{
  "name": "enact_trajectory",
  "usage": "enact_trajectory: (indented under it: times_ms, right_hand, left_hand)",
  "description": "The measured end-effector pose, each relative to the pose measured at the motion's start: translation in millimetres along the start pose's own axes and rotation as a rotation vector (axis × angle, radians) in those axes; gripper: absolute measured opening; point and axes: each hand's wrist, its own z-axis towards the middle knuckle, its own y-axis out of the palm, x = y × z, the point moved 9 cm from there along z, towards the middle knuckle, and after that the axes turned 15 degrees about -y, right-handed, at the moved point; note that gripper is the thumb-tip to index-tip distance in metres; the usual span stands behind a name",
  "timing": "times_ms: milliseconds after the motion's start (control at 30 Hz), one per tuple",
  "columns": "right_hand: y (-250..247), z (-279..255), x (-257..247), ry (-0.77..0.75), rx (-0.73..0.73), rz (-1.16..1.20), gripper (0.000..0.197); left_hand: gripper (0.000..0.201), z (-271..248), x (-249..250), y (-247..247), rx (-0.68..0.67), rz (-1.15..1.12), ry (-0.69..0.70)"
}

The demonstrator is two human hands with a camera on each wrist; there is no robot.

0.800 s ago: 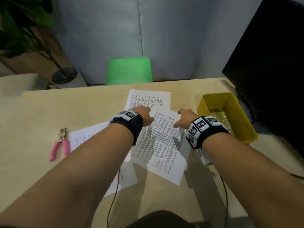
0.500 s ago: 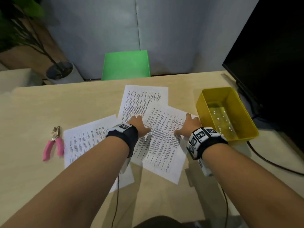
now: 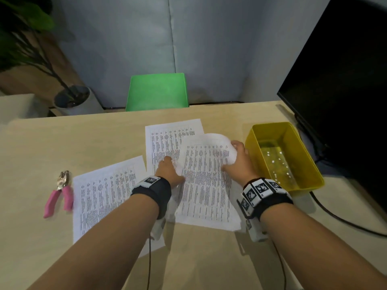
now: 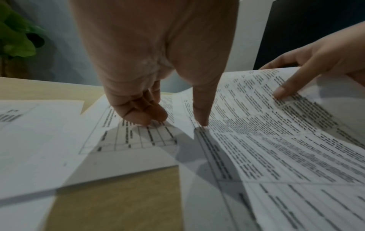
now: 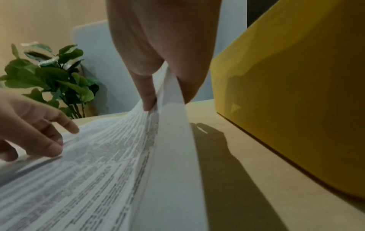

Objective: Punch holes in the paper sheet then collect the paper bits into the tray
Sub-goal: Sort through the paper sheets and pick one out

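Note:
Three printed paper sheets lie on the tan table. My right hand [image 3: 232,155] pinches the right edge of the top sheet [image 3: 205,185] between thumb and fingers [image 5: 150,96] and lifts it, so that side curls up. My left hand [image 3: 167,168] holds nothing; its thumb [image 4: 201,112] presses the sheet's left edge down and its fingertips [image 4: 142,115] rest on the sheet behind [image 3: 167,135]. The yellow tray [image 3: 251,139] stands just right of my right hand, with several white paper bits [image 3: 278,164] inside. The pink-handled hole punch [image 3: 60,193] lies far left, untouched.
A third sheet [image 3: 104,195] lies under my left forearm. A black monitor [image 3: 345,80] stands at the right behind the tray, and a cable [image 3: 335,218] runs along the table there. A green chair [image 3: 157,93] and a potted plant [image 3: 73,99] stand beyond the far edge.
Both hands lay flat on the top sheet before. Now my right hand has gripped its right edge and raised it, and my left hand has slid to its left edge.

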Motion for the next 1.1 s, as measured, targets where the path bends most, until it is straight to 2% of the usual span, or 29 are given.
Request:
enact_trajectory:
  times_ms: [100, 167, 267, 367, 433, 533, 633, 733, 867, 933, 967, 1033, 1100]
  right_hand:
    - [-3, 0, -19, -0.036, 0.031, 0.207, 0.105]
    - [1, -3, -36, -0.078, -0.011, 0.302, 0.109]
    - [14, -6, -58, -0.137, -0.127, 0.466, 0.11]
    - [18, -5, -78, -0.2, -0.192, 0.535, 0.111]
    - [15, -1, -88, -0.226, -0.199, 0.53, 0.109]
    - [7, 7, -96, -0.233, -0.137, 0.493, 0.1]
    - [1, 16, -99, -0.198, -0.049, 0.514, 0.092]
    - [4, 25, -108, -0.195, -0.034, 0.52, 0.08]
    - [16, 31, -123, -0.222, -0.042, 0.491, 0.053]
    - [24, 33, -127, -0.2, -0.051, 0.488, 0.036]
    - [29, 35, -127, -0.171, -0.054, 0.498, 0.033]
    - [38, 44, -116, -0.075, -0.028, 0.494, 0.046]
    - [42, 51, -99, -0.014, -0.003, 0.328, 0.047]
  left_hand:
    - [0.081, -1, -4, -7, -0.016, -0.072, 0.013]
    - [0.082, -7, -4, -14, -0.029, -0.2, 0.033]
    - [0.094, -16, -4, -25, -0.109, -0.458, 0.071]
    - [0.107, -20, -10, -44, -0.129, -0.608, 0.094]
    - [0.093, -18, -18, -60, -0.103, -0.691, 0.075]
    - [0.061, -20, -29, -86, -0.071, -0.849, 0.077]
    - [0.036, -31, -28, -107, -0.02, -0.806, 0.157]
    - [0.051, -45, -26, -117, -0.011, -0.653, 0.215]
    - [0.025, -58, -32, -139, 0.189, -0.595, 0.298]
    - [0.022, -62, -40, -151, 0.246, -0.646, 0.298]
    - [0.023, -63, -44, -156, 0.258, -0.688, 0.3]
    - [0.024, -63, -59, -165, 0.263, -0.777, 0.275]
    - [0.027, -61, -73, -174, 0.267, -0.86, 0.263]
